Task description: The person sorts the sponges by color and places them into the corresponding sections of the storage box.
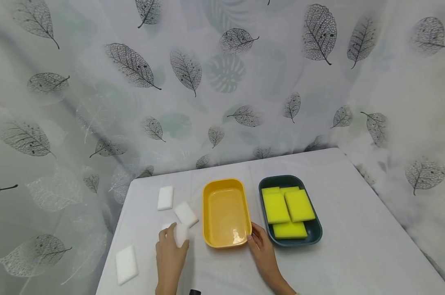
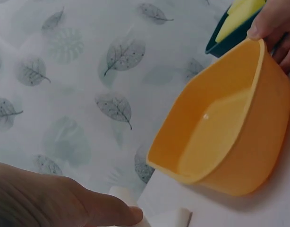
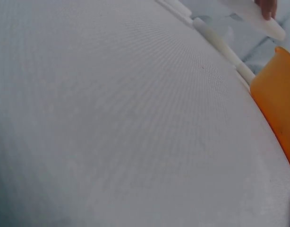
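At the left of the white table, we are seeing a lone white pad lying flat near the edge, and a farther white pad is lying behind it. Our left hand is pinching a raised white pad between thumb and fingers, which are closing on it with only the pad filling the gap; we are holding it above the table, left of the yellow tray. A half-hidden pad is showing behind the fingers, and a slanted pad is lying just beside the tray. Our right hand is gripping the tray's near right corner, thumb at the rim and fingers against the outer wall. Farther right, a dark green tray is holding overlapping yellow sponges.
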Demonstrator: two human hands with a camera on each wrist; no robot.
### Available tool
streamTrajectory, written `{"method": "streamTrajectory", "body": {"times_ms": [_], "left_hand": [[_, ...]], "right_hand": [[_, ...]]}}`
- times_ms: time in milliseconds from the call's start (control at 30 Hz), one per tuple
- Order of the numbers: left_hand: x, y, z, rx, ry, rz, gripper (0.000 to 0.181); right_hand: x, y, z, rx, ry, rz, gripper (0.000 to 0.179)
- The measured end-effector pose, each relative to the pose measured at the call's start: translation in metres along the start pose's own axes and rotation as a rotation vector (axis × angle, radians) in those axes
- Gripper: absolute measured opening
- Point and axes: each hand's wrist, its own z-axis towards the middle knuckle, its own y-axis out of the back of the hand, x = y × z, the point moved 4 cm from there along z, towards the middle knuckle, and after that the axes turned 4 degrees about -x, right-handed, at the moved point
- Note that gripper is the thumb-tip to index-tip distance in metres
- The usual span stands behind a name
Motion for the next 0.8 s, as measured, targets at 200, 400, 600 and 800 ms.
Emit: {"method": "streamTrajectory", "body": {"times_ms": [200, 400, 600, 800], "left_hand": [[-0.022, -0.009, 0.009, 0.028, -0.068, -0.109, 0.074], [-0.044, -0.021, 0.018, 0.034, -0.162, -0.162, 0.072], [-0.064, -0.031, 0.030, 0.054, -0.313, -0.139, 0.068], [-0.082, -0.044, 0.042, 0.092, -0.485, -0.086, 0.060]], "right_hand": [[0.000, 0.000, 0.001, 0.001, 0.002, 0.009, 0.052], [0.001, 0.000, 0.001, -0.003, 0.005, 0.011, 0.052], [0.004, 0.000, 0.000, -0.006, -0.005, 0.005, 0.052], [0.005, 0.000, -0.001, -0.001, -0.006, 0.006, 0.052]]}}
